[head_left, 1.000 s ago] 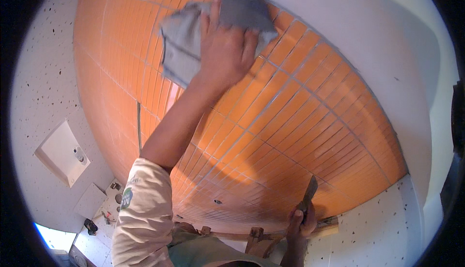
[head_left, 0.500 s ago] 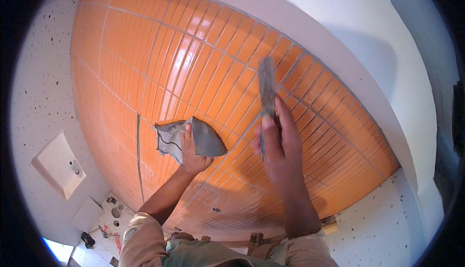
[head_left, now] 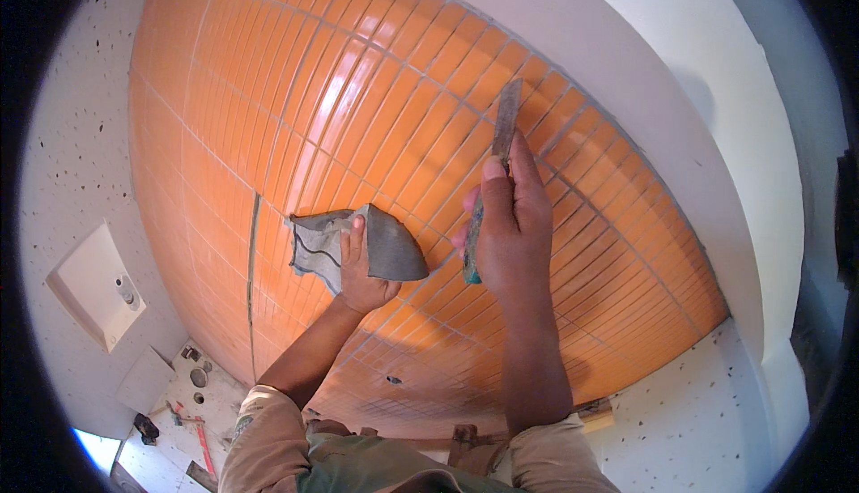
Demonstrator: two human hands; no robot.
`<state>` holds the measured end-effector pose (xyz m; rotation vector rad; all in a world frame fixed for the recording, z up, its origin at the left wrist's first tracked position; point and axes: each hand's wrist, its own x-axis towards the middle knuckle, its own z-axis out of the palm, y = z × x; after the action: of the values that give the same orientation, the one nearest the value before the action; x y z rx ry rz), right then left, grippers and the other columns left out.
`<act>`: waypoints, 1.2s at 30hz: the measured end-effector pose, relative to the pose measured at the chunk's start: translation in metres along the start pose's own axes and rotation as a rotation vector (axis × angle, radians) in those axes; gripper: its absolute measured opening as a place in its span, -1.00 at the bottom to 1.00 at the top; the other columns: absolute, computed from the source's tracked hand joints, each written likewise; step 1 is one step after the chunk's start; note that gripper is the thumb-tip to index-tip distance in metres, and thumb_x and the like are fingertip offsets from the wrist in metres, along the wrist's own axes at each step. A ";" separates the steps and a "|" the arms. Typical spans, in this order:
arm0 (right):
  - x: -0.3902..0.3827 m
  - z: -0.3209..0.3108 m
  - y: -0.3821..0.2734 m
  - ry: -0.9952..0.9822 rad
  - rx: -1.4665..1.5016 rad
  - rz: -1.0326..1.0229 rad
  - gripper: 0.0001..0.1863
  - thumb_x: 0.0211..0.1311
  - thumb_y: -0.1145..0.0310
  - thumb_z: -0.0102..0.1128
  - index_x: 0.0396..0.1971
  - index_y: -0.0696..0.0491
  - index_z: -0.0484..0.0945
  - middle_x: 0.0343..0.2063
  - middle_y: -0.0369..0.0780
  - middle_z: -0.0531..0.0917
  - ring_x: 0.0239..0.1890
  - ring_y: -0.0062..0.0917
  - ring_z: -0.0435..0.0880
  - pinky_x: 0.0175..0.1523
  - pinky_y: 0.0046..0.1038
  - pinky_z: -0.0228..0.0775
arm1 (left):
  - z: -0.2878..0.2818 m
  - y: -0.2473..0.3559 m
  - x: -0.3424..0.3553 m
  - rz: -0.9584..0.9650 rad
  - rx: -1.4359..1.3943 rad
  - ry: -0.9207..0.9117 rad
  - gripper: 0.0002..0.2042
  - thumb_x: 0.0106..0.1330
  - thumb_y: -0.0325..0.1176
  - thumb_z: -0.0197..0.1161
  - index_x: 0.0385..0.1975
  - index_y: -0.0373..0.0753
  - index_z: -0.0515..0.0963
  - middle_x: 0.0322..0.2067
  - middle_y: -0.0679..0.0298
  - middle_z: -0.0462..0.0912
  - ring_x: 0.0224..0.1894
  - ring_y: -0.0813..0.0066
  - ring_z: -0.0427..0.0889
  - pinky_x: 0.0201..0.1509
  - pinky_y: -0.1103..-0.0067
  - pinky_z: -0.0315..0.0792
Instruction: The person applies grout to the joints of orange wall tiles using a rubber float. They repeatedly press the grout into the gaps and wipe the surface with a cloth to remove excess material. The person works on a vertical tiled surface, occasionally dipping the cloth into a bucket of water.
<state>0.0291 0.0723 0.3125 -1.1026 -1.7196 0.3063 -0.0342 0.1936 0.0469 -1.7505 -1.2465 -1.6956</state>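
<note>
An orange tiled wall [head_left: 224, 126] with narrow upright tiles and grey joints fills the middle. My left hand [head_left: 365, 283] is closed on a torn, curved grey piece [head_left: 395, 247] that looks like part of a cut-open container. Its inner side is pale and smeared; I cannot tell what lies in it. My right hand [head_left: 519, 233] grips a putty knife [head_left: 507, 117] by its stained greenish handle. The narrow grey blade points up in front of the tiles near their upper right edge; whether it touches them I cannot tell.
A white curved band [head_left: 617, 55] borders the tiles at upper right. On the left is a speckled white wall with a recessed niche [head_left: 89, 287]. At lower left a red-handled tool [head_left: 206, 446] lies on a light surface. A small hole [head_left: 393, 379] shows in the lower tiles.
The putty knife has turned in my right hand, its blade now leaning right and seen more edge-on. My left hand still holds the grey piece in nearly the same spot. The view has shifted slightly.
</note>
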 end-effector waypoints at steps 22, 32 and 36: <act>0.019 0.023 0.029 0.086 0.131 -0.123 -0.55 0.46 0.29 -0.23 0.28 0.09 0.18 -0.62 -0.34 0.37 -0.71 -0.68 0.37 -0.64 -0.58 0.26 | 0.001 0.000 -0.001 -0.023 -0.044 -0.022 -0.47 0.22 0.00 0.04 0.11 -0.19 0.44 0.23 -0.28 0.18 0.34 -0.33 0.03 0.23 -0.15 -0.02; 0.039 0.037 0.046 0.199 0.114 -0.267 -0.75 0.48 0.26 -0.29 -0.20 0.11 0.33 -0.62 -0.33 0.36 -0.70 -0.70 0.39 -0.60 -0.61 0.30 | 0.001 -0.002 -0.003 0.024 -0.004 -0.054 -0.45 0.22 0.03 0.03 0.13 -0.18 0.42 0.25 -0.33 0.13 0.36 -0.31 -0.03 0.24 -0.15 -0.05; 0.016 0.047 0.059 0.204 0.097 -0.284 -0.73 0.48 0.25 -0.29 -0.14 0.12 0.34 -0.59 -0.33 0.38 -0.69 -0.70 0.41 -0.59 -0.61 0.31 | -0.001 -0.003 -0.003 -0.001 -0.003 -0.104 -0.43 0.21 0.04 0.05 0.14 -0.20 0.41 0.24 -0.33 0.14 0.38 -0.29 -0.04 0.25 -0.13 -0.04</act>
<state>0.0198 0.1305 0.2629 -0.7787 -1.6343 0.0947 -0.0368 0.1937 0.0434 -1.8617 -1.2892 -1.6260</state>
